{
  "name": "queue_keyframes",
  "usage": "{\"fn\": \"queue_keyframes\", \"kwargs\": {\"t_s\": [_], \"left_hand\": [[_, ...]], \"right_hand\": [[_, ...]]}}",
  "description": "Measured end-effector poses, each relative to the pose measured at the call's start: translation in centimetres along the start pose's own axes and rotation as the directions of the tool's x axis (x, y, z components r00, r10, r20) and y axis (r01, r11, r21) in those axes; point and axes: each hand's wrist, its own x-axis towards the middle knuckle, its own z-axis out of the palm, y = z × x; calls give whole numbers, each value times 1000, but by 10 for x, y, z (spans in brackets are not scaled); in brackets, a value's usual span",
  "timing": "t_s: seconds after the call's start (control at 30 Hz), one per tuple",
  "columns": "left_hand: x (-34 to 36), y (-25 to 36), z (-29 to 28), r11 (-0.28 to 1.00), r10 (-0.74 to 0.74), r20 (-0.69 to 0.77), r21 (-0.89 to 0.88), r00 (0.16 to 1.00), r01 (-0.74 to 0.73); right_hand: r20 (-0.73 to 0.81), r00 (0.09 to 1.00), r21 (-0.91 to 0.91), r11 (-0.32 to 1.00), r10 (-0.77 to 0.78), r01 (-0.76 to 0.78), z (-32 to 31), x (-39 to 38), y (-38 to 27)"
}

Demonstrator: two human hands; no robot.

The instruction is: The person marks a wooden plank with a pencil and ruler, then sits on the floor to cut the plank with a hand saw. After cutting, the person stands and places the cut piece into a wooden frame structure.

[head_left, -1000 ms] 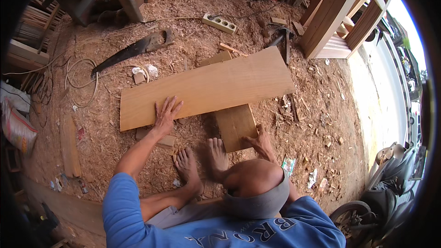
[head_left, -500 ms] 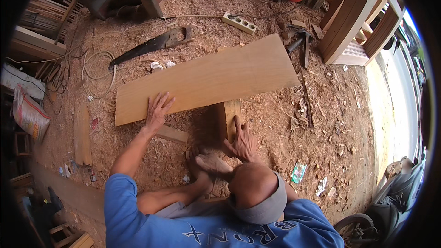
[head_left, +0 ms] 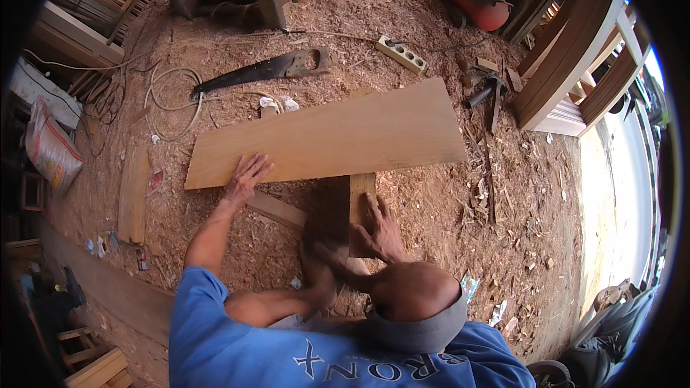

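Your left hand (head_left: 246, 178) lies unclenched, fingers spread, on the near edge of the board (head_left: 330, 133), toward its left end. Board lies crosswise ahead of you, long axis left to right, right end slightly farther. Your right hand (head_left: 384, 234), off the board, rests on the block (head_left: 362, 190) jutting from beneath it toward you; cannot tell whether it grips. Left hand is nearer

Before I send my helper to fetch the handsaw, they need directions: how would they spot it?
Find the wide pale board under the person's left hand. Just beyond it, on the shavings-strewn floor, the handsaw lies with its tip by a looped cord. Its dark tapering blade and holed handle set it apart from the cord and the power strip.
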Motion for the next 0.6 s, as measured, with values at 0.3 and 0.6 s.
{"fn": "queue_keyframes", "kwargs": {"t_s": [0.3, 0.6], "left_hand": [[-4, 55, 9, 968, 240, -10, 76, 971, -239], [-39, 73, 16, 971, 222, 92, 71, 971, -229]], "right_hand": [[-49, 956, 734, 659, 288, -161, 4, -6, 43], [389, 829, 147, 861, 401, -486, -52, -12, 21]]}}
